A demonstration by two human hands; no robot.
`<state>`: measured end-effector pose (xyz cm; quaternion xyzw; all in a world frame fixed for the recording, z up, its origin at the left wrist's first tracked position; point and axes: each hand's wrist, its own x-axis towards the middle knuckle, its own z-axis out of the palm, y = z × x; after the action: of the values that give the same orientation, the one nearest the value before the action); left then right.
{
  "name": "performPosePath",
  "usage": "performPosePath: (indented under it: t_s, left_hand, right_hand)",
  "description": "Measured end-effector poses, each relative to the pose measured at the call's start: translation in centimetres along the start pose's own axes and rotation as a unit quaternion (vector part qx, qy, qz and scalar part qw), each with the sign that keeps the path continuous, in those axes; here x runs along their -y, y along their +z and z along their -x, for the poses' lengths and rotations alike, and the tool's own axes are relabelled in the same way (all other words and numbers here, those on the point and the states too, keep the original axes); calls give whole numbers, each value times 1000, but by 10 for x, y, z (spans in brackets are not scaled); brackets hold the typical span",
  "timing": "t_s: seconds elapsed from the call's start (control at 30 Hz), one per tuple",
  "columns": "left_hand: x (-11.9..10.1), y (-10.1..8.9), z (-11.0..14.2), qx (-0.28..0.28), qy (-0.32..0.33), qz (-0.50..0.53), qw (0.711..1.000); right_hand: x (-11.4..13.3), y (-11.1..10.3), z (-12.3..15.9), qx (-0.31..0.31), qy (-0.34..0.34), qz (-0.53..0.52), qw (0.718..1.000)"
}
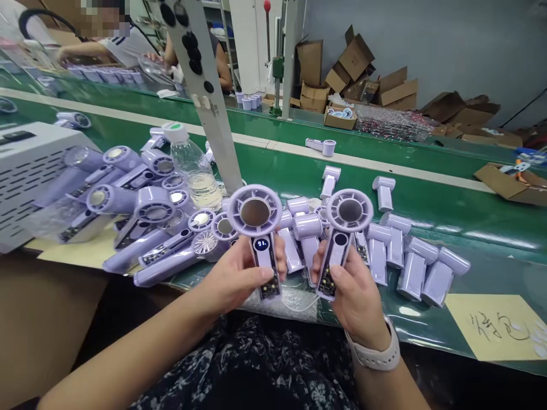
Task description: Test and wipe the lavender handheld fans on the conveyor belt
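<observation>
My left hand [243,273] is wrapped round the handle of a purple handheld fan [255,212], its thumb lying on the front near the exposed circuit board. A lit round display on that handle reads about 91. In my right hand [352,285] is a second purple handheld fan [349,210], also held by the handle, with its round display dark and circuit board exposed. Both fans stand upright side by side, heads up and apart from each other. Behind and between them lie more purple fans [307,226] on the green bench.
At left, a heap of fans [154,205] lies beside a clear bottle [196,171] and a white vented box [51,176]. A grey post [213,108] rises ahead. Several fans [412,267] and a yellow handwritten note [496,327] are at right. Co-workers sit across the conveyor [277,142].
</observation>
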<state>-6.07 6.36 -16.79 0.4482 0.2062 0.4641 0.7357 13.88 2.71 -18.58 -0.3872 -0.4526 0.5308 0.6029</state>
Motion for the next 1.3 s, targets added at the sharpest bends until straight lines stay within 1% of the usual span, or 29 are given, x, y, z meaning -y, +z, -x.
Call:
performPosePath:
  t_s: [0.1,0.23,0.4,0.5,0.6,0.7,0.77,0.87,1.07,1.13,1.23,1.27,1.3]
  left_hand:
    - [-1,7,6,42,2,-1,999]
    - [-3,5,9,58,5,-28,998]
    - [-4,1,16,92,-43,-27,995]
    - [-6,0,19,75,-32,-13,997]
    - [-8,0,20,62,-25,4,998]
    - [-7,1,18,61,-23,11,998]
    - [-5,1,16,50,-22,9,998]
    - [0,0,16,33,-22,-6,999]
    - [5,1,15,23,-37,-9,999]
    - [8,2,11,1,-38,6,999]
    - [12,2,6,-61,-41,28,997]
    - [12,2,6,-74,-43,33,996]
    - [12,2,7,-74,-48,34,996]
  right_hand:
    - [4,8,5,29,31,-69,997]
    - [2,16,11,31,58,-106,992]
    - [-9,19,11,60,78,-115,988]
    - [-12,23,8,56,103,-126,985]
    - [-12,27,6,31,116,-131,984]
    - [-11,29,6,25,114,-127,985]
    - [-11,28,8,30,112,-122,986]
    - [-10,25,11,35,101,-118,987]
    - [-10,18,14,48,91,-118,988]
    - [-11,18,14,38,94,-116,988]
    - [-14,19,15,9,102,-101,990]
    - [-15,19,16,2,102,-97,990]
    - [-16,19,17,2,102,-96,990]
